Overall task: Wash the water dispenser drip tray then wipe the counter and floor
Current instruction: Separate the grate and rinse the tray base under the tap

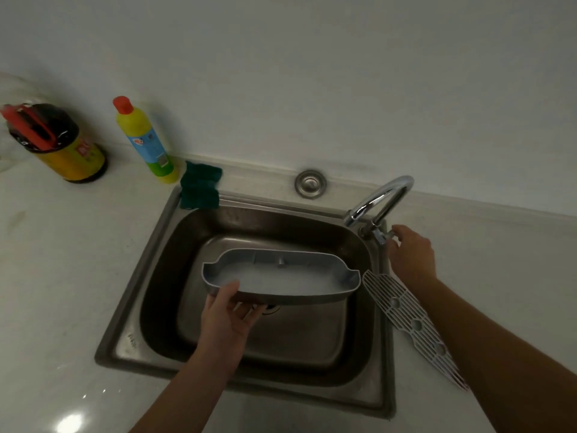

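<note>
A grey drip tray [281,276] with cloudy water inside hangs level over the steel sink [150,254]. My left hand [229,317] grips its near left rim, thumb on top and fingers underneath. My right hand [410,254] is at the tap handle [382,235] below the curved chrome faucet [379,200], fingers curled around it. No water runs from the spout. The tray's white slotted grille [412,326] lies on the sink's right rim and the counter, partly under my right forearm.
A green sponge cloth [201,189] sits at the sink's back left corner. A yellow detergent bottle with a red cap [145,142] and a dark jar with a red lid [53,142] stand on the white counter [62,260] against the wall.
</note>
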Tool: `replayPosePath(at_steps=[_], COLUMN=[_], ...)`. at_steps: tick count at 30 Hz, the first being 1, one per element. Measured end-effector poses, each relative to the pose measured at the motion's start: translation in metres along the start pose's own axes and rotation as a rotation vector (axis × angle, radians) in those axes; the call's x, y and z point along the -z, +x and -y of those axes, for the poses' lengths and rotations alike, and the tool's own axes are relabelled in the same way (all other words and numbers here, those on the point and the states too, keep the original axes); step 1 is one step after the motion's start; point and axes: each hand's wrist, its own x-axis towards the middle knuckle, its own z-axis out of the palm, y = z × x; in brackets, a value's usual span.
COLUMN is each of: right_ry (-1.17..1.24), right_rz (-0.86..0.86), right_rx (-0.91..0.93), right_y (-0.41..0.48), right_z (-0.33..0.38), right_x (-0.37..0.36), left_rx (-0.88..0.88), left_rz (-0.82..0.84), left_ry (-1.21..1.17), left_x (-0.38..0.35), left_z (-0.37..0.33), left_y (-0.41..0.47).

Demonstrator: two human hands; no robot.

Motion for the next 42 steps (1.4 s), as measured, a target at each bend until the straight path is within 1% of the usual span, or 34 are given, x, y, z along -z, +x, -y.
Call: replayPosePath(at_steps=[4,8,16,18,19,20,22,25,26,28,29,33,35,37,39,42], right_ry=[0.03,-0.044,-0.228,-0.262,-0.24,-0.179,0.035,0.392,0.536,0.791,0.854,0.919,0.929,0.838,0.677,0.596], right_rz=[-0.053,-0.064,0.053,0.107,0.131,0.141,0.117,0.001,-0.006,0.044,0.07,0.169,0.203,0.231,0.213,0.147], right_rx=[-0.066,-0.024,0.153,0.163,0.146,0.109,-0.011,-0.181,-0.237,-0.328,-0.343,-0.354,-0.373,-0.33,-0.261,-0.228], right_y=[0.011,0.013,0.002,-0.001,-0.002,-0.004,-0.01,-0.023,-0.029,-0.043,-0.05,-0.071,-0.073,-0.074,-0.074,-0.074], right_z=[-0.002,0.0,0.009,0.013,0.014,0.015,0.018,0.019,0.021,0.03,0.035,0.049,0.052,0.053,0.051,0.044], right_x=[-0.009,-0.01,-0.011,-0.012,-0.012,-0.011,-0.006,0.007,0.012,0.025,0.032,0.049,0.049,0.043,0.034,0.02], left_rx=[0.029,0.067,0.071,0.084,0.094,0.109,0.164,0.297,0.345,0.431,0.464,0.511,0.48,0.384,0.2,-0.188], left_rz=[0.018,0.047,0.092,0.094,0.1,0.106,0.108,0.115,0.121,0.132,0.142,0.178,0.159,0.116,0.057,-0.004], left_ry=[0.011,0.006,-0.016,-0.018,-0.011,-0.007,-0.02,-0.076,-0.104,-0.171,-0.21,-0.299,-0.266,-0.123,0.081,0.298], left_x=[-0.007,-0.015,-0.031,-0.033,-0.034,-0.035,-0.035,-0.038,-0.04,-0.045,-0.047,-0.049,-0.049,-0.048,-0.045,-0.044], left_z=[-0.003,-0.004,-0.01,-0.013,-0.015,-0.016,-0.015,-0.005,0.0,0.012,0.019,0.039,0.039,0.031,0.016,-0.015], left_y=[0.019,0.039,0.052,0.051,0.05,0.05,0.051,0.052,0.053,0.052,0.052,0.057,0.059,0.06,0.059,0.053])
